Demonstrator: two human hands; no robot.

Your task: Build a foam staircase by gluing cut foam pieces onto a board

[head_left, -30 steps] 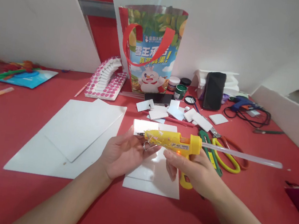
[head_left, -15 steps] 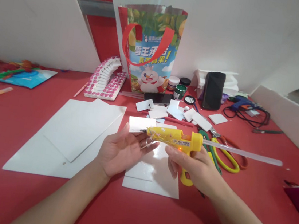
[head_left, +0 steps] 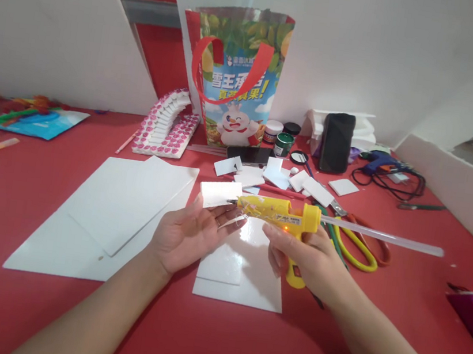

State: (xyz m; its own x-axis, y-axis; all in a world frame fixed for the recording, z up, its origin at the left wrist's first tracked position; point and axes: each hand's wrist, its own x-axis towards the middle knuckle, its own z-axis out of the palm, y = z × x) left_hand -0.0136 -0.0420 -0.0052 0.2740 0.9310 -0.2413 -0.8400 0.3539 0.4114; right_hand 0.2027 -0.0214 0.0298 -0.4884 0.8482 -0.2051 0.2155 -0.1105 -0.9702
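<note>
My right hand is closed round the handle of a yellow hot glue gun, its orange light lit and a long clear glue stick poking out of the back. The gun's nozzle points left, at the lower edge of a small white foam board piece. My left hand, palm up, holds that piece by its edges with thumb and fingertips. Below the hands lie white foam boards. Whether the nozzle touches the piece I cannot tell.
Larger white boards lie to the left. Small cut white pieces, scissors and paint jars sit beyond the hands. A colourful bag, a pink-dotted white model and a propped black phone stand at the back.
The white piece has tilted and shifted slightly left and up in my left hand. The glue gun has risen a little, its nozzle still close to the piece's lower edge.
</note>
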